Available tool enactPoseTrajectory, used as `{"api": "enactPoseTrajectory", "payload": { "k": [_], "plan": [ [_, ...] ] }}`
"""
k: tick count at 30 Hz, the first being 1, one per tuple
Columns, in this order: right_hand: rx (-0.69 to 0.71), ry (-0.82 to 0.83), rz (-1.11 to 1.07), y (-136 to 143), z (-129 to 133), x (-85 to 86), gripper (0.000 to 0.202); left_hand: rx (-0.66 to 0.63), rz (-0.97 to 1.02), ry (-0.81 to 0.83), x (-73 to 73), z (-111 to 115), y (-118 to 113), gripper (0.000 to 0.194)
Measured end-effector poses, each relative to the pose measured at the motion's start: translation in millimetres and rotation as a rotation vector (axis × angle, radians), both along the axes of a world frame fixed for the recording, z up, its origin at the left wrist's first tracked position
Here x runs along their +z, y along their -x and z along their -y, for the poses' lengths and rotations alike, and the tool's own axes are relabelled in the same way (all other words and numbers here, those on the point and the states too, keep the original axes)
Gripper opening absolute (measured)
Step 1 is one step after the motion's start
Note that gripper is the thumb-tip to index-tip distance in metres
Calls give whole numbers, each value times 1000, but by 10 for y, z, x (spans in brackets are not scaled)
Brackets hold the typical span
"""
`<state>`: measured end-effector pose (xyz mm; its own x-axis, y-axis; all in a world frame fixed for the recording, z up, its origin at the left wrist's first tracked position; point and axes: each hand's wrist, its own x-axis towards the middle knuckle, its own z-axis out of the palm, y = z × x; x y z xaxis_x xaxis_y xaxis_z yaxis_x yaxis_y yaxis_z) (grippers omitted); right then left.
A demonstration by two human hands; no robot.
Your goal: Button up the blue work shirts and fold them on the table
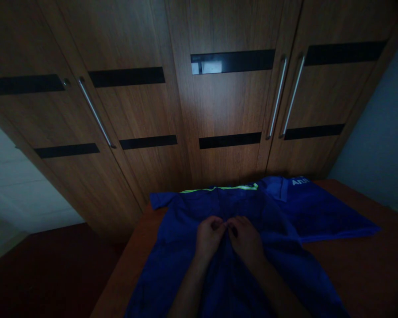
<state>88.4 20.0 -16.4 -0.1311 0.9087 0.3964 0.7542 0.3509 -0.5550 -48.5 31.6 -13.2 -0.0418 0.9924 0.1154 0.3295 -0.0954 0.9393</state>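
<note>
A dark blue work shirt [185, 243] lies spread over the table, its short sleeves out to both sides and a yellow-green strip across its far end. Over the shirt's middle front seam, my left hand [211, 234] and my right hand [244, 237] meet with fingertips nearly touching. Both are closed in a pinch on the cloth along that seam. Whether a button or other fastener sits between the fingertips is too dark and small to see.
A folded blue garment [325, 216] with white lettering lies right of the shirt on the reddish-brown table [361, 265]. Directly behind stands a wooden wardrobe [225, 106] with long metal handles and black strips. Pale walls flank it, and dark floor [53, 265] shows at the left.
</note>
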Motion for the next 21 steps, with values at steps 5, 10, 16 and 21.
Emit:
{"api": "enactPoseTrajectory", "payload": {
  "k": [5,10,16,21],
  "plan": [
    [26,107,-230,-40,-65,-28,19,8,-9,20,-21,-12,27,11],
    [-6,227,-516,-66,-127,-75,20,-11,-36,28,0,-5,29,16],
    [7,411,-832,-46,-176,-162,20,-44,-100,21,20,-3,25,20],
    [35,480,-817,-10,-168,-171,22,-2,-216,-18,69,32,0,19]
  ]
}}
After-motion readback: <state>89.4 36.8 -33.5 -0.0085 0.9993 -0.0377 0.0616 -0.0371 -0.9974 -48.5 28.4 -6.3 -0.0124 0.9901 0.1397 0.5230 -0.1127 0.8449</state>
